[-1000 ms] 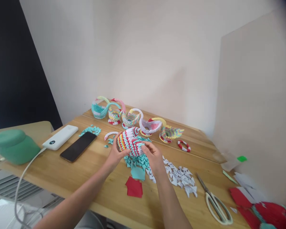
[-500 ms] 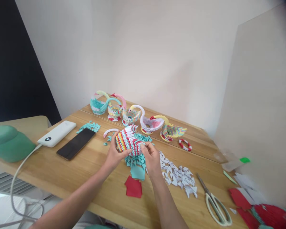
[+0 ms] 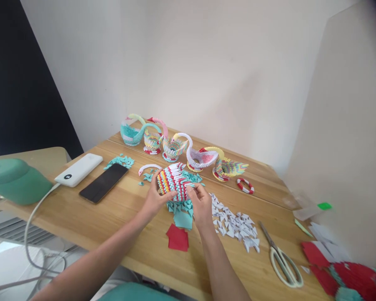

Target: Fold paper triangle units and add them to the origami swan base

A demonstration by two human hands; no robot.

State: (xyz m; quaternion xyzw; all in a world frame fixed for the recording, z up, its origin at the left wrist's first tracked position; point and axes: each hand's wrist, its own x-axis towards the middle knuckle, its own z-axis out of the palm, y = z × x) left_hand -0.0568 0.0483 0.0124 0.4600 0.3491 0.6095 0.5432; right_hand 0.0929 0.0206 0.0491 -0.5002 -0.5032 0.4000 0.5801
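Held above the table is a folded-paper swan body [image 3: 174,182], striped in white, red, turquoise and yellow. My left hand [image 3: 155,196] wraps its left side, thumb along the bottom. At its right edge the fingers of my right hand [image 3: 201,202] pinch; whether a loose paper piece is between them is hidden. Turquoise folded triangles [image 3: 178,207] lie beneath and behind it, beside a turquoise paper square [image 3: 183,220]. White folded triangles [image 3: 235,223] spread to the right of my right hand. A curved white paper neck with a pink tip [image 3: 147,167] rests behind my left hand.
Several finished paper swans [image 3: 202,159] line the back, with a red-and-white ring [image 3: 245,185] nearby. Scissors [image 3: 282,259] and red paper [image 3: 315,254] lie right. Red squares [image 3: 178,238] sit in front. Left are a phone [image 3: 104,183], a white power bank [image 3: 79,169] and a green container [image 3: 17,182].
The view has shifted slightly, so the table things sit a little higher and further right. Both hands keep their hold at the swan body, with little visible change in grip.
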